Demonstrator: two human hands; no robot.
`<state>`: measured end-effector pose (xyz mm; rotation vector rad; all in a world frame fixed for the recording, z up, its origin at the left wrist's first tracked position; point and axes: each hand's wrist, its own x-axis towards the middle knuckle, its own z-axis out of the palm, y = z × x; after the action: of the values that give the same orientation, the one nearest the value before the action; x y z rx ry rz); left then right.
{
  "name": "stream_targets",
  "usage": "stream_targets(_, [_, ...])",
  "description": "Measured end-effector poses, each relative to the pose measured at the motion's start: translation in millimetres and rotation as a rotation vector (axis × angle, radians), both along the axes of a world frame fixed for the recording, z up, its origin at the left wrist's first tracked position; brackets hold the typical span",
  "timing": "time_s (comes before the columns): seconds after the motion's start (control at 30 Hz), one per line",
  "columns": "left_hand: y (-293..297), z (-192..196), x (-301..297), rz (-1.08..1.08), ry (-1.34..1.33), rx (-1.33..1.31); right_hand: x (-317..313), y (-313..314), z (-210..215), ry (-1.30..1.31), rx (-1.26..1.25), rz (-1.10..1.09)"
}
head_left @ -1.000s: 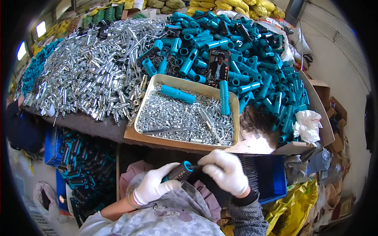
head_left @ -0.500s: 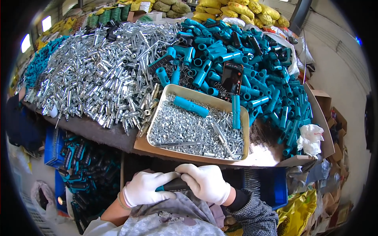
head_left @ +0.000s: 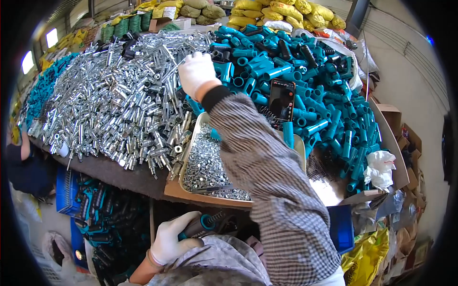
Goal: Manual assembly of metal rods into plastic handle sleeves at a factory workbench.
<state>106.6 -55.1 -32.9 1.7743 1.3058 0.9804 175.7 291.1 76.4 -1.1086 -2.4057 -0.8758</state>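
Note:
My left hand [head_left: 172,239], in a white glove, is wrapped round a black and teal tool handle [head_left: 196,229] low in front of my body. A dark coil spring [head_left: 217,217] sticks out at the handle's far end. My gloved right hand [head_left: 196,75] reaches far forward, where the heap of shiny metal rods and sleeves [head_left: 129,90] meets the teal plastic housings [head_left: 281,71]. Its fingers are curled downward; what they hold is hidden. My right forearm covers much of the cream tray [head_left: 192,147] of small metal parts.
A phone [head_left: 282,101] leans among the housings. Crumpled white plastic [head_left: 379,170] lies at the table's right edge. Below left, a heap of black and teal handles [head_left: 107,219] sits beside a blue bin [head_left: 67,190]. Another person [head_left: 28,164] is at the far left.
My right hand has left the handle and moved forward and up to the heap. My left hand keeps hold of the handle, now tilted with its spring showing.

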Motion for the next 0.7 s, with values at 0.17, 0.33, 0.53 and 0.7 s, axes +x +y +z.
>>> stream_targets(0.17, [-13,-9,-17,0.075,0.025,-0.043,-55,12,2,-0.105,-0.425,-0.238])
stream_targets(0.33, [-15,-8,-12,0.068,-0.012,-0.052,-51,51,-5,-0.283,-0.377,-0.252])
stream_targets(0.53, [-24,-4,-6,0.045,0.006,-0.004,-4,-1,19,0.104,-0.171,0.288])
stream_targets(0.7, [-42,-18,-14,0.164,-0.122,0.009,50,-174,19,1.116,-0.723,0.845])
